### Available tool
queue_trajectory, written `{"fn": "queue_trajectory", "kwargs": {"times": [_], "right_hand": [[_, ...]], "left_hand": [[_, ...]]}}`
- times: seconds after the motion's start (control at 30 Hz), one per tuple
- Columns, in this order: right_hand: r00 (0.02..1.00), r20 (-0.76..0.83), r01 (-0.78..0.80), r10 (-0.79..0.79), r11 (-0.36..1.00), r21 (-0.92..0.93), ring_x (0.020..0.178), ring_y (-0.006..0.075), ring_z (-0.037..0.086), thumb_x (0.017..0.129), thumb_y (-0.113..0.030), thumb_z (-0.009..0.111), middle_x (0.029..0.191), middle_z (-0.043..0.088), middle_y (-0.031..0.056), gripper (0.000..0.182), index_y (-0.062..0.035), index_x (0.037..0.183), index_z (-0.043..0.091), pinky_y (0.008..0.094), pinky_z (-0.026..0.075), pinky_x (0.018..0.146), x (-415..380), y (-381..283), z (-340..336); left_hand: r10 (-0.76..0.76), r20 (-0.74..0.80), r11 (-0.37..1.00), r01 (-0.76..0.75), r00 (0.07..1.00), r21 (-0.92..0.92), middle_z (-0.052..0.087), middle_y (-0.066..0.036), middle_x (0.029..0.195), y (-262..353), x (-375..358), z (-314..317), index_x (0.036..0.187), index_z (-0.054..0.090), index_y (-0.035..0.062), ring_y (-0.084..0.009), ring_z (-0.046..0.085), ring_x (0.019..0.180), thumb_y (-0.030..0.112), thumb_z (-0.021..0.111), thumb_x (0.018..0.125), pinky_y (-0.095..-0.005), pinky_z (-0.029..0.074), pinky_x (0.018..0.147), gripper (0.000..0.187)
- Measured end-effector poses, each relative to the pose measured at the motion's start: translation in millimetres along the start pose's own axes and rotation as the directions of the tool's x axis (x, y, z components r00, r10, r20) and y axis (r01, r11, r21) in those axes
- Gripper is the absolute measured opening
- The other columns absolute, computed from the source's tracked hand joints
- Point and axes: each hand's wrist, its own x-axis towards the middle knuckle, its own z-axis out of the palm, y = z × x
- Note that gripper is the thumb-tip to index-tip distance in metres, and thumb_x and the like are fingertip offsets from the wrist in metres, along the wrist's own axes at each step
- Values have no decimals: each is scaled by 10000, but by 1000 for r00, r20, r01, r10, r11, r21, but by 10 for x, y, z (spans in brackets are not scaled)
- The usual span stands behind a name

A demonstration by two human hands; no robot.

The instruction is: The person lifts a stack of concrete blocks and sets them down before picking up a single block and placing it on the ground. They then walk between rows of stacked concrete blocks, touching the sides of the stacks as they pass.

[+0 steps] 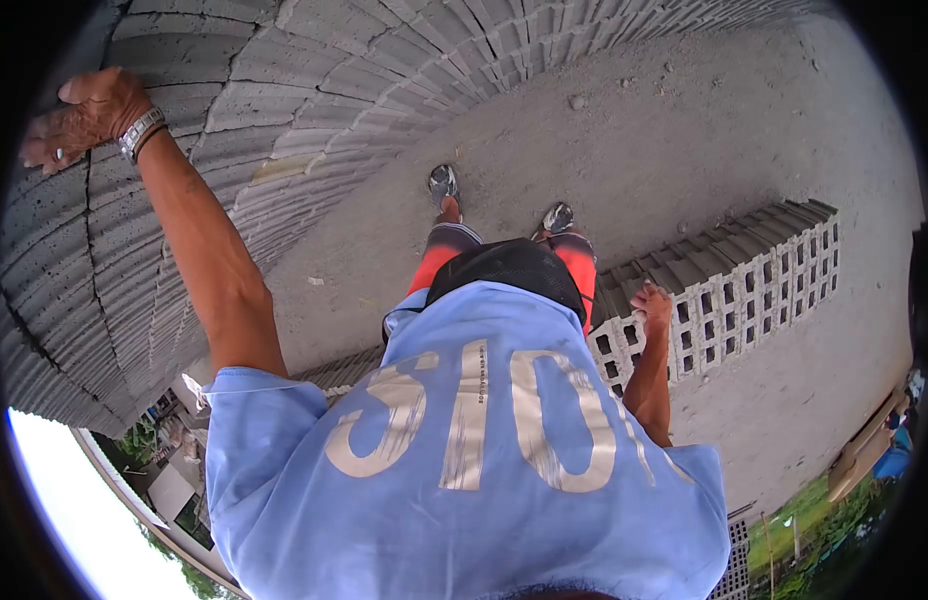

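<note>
My left hand (89, 118), with a metal watch and a ring, is raised at the upper left against a tall stack of grey concrete blocks (314, 110). Its fingers are extended and its thumb stands apart; no separate object shows in it. My right hand (654, 302) hangs low at the right, its fingers loosely bent and apart, with nothing visible in it. In the view it overlaps the near end of a low row of hollow blocks (754, 290); whether it touches them I cannot tell.
Dusty grey ground (384, 240) with small stones lies around my feet, between the stack and the low row. More hollow blocks (734, 565) and grass (809, 525) show at the lower right. Clutter and a roof edge appear at the lower left.
</note>
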Motion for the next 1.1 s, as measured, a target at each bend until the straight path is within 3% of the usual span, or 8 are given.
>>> {"fn": "queue_trajectory", "kwargs": {"times": [0.03,0.2,0.47,0.57,0.73,0.83,1.03,1.1], "right_hand": [[998,-20,-61,61,997,38,761,199,669,873,-396,632,970,684,100,435,-57,1146,623,330,466,611,54,210,-152],[969,-89,-219,230,968,119,647,206,654,870,-355,636,861,697,108,358,-66,1081,649,376,445,606,-8,419,-335],[998,55,14,-14,1000,7,748,170,650,864,-380,629,990,684,93,427,-62,1150,628,313,454,624,461,-797,208],[966,102,239,-237,971,-9,776,175,663,873,-369,619,979,694,88,424,-39,1140,639,306,463,641,464,-1390,399],[902,76,431,-426,898,-91,770,178,669,882,-357,616,948,701,78,414,-35,1141,641,301,466,644,101,-2064,488],[949,106,307,-297,947,-92,722,166,656,878,-369,626,913,696,70,398,-39,1100,652,302,460,614,195,-1871,444],[956,19,-270,291,906,-326,622,149,632,875,-341,638,842,667,52,272,-84,964,629,294,384,487,494,-1104,156],[985,74,-138,157,966,-219,617,147,633,876,-337,635,832,665,48,278,-78,978,627,291,388,484,507,-1346,112]], "left_hand": [[15,49,999,-12,999,-49,45,-372,1522,55,3,-69,1454,162,-140,-520,-32,1433,390,436,875,-681,-37,1090,830],[57,-9,998,-58,998,-17,100,-351,1527,-5,26,18,1449,181,-141,-509,30,1434,353,422,851,-639,-24,1120,812],[101,-7,995,-101,995,20,99,-349,1536,90,0,-57,1444,201,-142,-492,40,1445,389,407,877,-637,-21,1131,803],[47,12,999,-47,999,-6,73,-345,1542,117,-34,-61,1463,141,-129,-471,10,1457,409,412,893,-621,-16,1137,830],[16,-32,1000,-16,999,-1,203,-317,1403,-12,-71,51,1380,228,-126,-439,165,1321,412,412,911,-583,115,1073,737],[46,-55,999,-45,997,19,281,-300,1320,-183,-98,94,1330,280,-123,-420,258,1239,414,411,922,-560,193,1035,688],[284,-239,958,-285,929,32,437,-267,1153,-748,-61,58,1231,384,-119,-383,444,1076,418,411,944,-513,350,958,610],[471,-238,882,-451,850,134,503,-222,1006,-466,66,-126,1146,459,-125,-346,493,915,468,324,988,-454,414,855,628]]}}
